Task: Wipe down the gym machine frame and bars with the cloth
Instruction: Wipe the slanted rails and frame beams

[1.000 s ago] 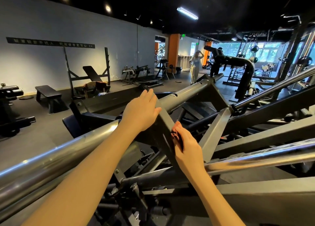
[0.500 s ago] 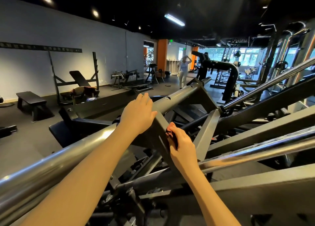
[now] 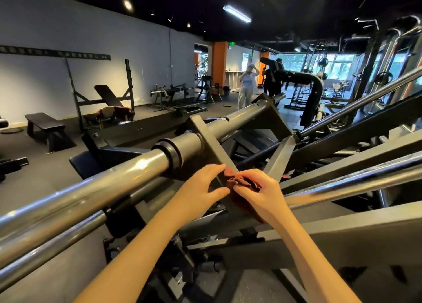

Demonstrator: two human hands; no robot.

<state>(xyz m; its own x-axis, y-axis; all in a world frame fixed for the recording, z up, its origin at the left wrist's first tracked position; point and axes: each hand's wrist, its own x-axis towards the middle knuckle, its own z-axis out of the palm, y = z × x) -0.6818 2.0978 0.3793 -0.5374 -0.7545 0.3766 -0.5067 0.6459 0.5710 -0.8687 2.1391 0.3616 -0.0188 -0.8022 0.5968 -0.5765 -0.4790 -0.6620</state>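
Rust-brown cloth [image 3: 237, 180] sits bunched in a wad at the middle of the machine. The right hand [image 3: 260, 195] grips it, fingers and thumb curled round it, at the lower end of the flat grey plate [image 3: 212, 147]. The left hand [image 3: 201, 185] lies on that same plate just beside it, fingers nearly straight and relaxed. Its forefinger and thumb reach to the cloth's edge, though whether they touch the fabric is not clear. With the cloth crumpled rather than spread on metal, this reads as a moment of regathering or refolding it, not a wiping stroke. Nothing on the steel shows a damp streak or a line between clean and dusty, so what is already wiped cannot be told. Judging by where the hands are, the plate and its joint are the part in hand. Plenty looks left: the long chrome bar [image 3: 91, 188] running down to the left past its black collar [image 3: 170, 154], the grey cross tube [image 3: 242, 117] beyond the plate, the second chrome bar [image 3: 354, 177] to the right, the slim guide rod [image 3: 365, 99] above it, and the broad painted frame beam [image 3: 342, 236] nearest the camera. I would put the job in its middle at best. Farther off, a flat bench [image 3: 45, 124] and an incline bench rack [image 3: 107, 97] stand by the wall, and a person in light clothing [image 3: 246, 85] stands well apart down the room.
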